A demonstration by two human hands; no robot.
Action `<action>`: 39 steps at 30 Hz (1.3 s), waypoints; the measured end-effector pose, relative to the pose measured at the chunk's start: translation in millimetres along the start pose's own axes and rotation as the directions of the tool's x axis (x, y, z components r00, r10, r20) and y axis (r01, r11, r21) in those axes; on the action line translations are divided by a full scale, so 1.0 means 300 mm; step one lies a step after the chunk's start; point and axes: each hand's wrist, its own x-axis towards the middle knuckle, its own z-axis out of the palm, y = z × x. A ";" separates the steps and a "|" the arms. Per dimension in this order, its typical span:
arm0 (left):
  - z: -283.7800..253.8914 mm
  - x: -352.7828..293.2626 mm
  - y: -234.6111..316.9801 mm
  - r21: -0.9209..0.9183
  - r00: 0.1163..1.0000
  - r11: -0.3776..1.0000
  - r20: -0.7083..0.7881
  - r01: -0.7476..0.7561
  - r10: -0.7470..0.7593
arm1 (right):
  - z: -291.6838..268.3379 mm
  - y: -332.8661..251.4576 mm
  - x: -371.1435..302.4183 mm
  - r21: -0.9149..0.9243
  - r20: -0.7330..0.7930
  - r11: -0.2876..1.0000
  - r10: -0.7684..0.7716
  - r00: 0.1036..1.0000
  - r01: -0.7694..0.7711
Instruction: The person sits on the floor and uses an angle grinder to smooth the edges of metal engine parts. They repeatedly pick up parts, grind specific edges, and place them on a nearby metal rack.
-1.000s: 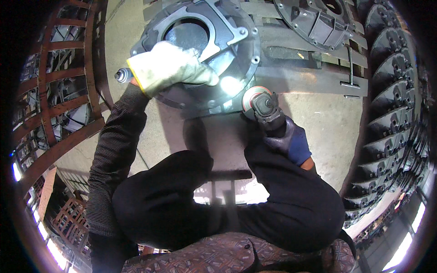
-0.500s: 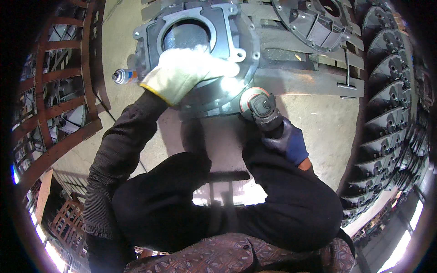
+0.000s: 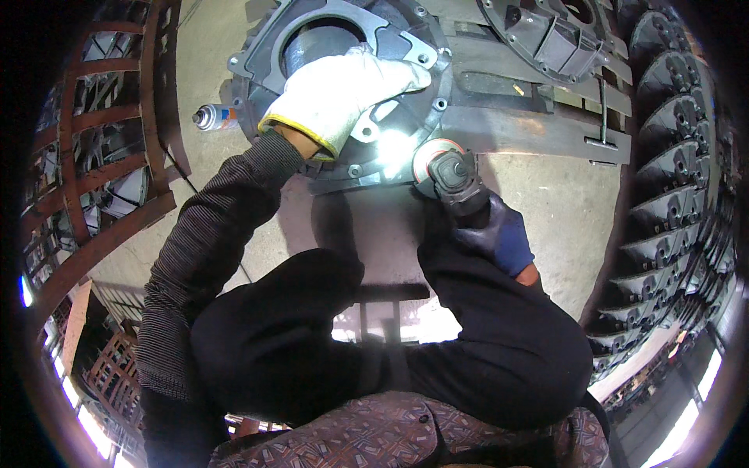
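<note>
My left hand (image 3: 343, 90), in a white work glove with a yellow cuff, grips the raised flange of a round grey cast metal housing (image 3: 355, 170). Its fingers lie along the rim of the large round opening, partly hidden by the glove. In my right hand (image 3: 495, 234), which wears a dark blue coated glove, is an angle grinder (image 3: 459, 183). The grinder's reddish-edged disc (image 3: 434, 160) is close to the housing's lower right rim; whether they touch I cannot tell. A bright patch of light falls on the housing beside the disc.
A spray can (image 3: 214, 117) lies left of the housing. A second grey housing (image 3: 546, 39) rests on wooden planks (image 3: 507, 129) at the far right, near a metal T-shaped bar (image 3: 602, 117). Several stacked castings (image 3: 663, 179) line the right side; a brown metal rack (image 3: 109, 121) stands left.
The housing has turned clockwise, its flange lugs swinging round to the right and down. My left hand has moved slightly up and right with it. The grinder has hardly moved.
</note>
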 end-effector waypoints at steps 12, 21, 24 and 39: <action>-0.108 -0.071 -0.142 0.093 0.957 0.993 0.288 -0.071 0.042 | -0.020 -0.005 -0.012 -0.010 0.029 1.000 0.009 1.000 -0.009; -0.009 0.007 -0.028 -0.057 0.993 0.992 0.000 -0.114 0.115 | -0.004 0.015 -0.009 -0.020 -0.009 0.999 0.037 0.999 -0.037; 0.007 0.010 -0.016 -0.060 0.996 0.996 0.057 -0.071 0.074 | 0.000 0.016 -0.003 -0.011 -0.002 1.000 0.023 1.000 -0.023; -0.011 -0.078 -0.076 -0.033 0.989 0.991 0.077 0.128 -0.126 | 0.004 -0.012 0.004 -0.045 0.062 0.999 -0.010 0.998 0.013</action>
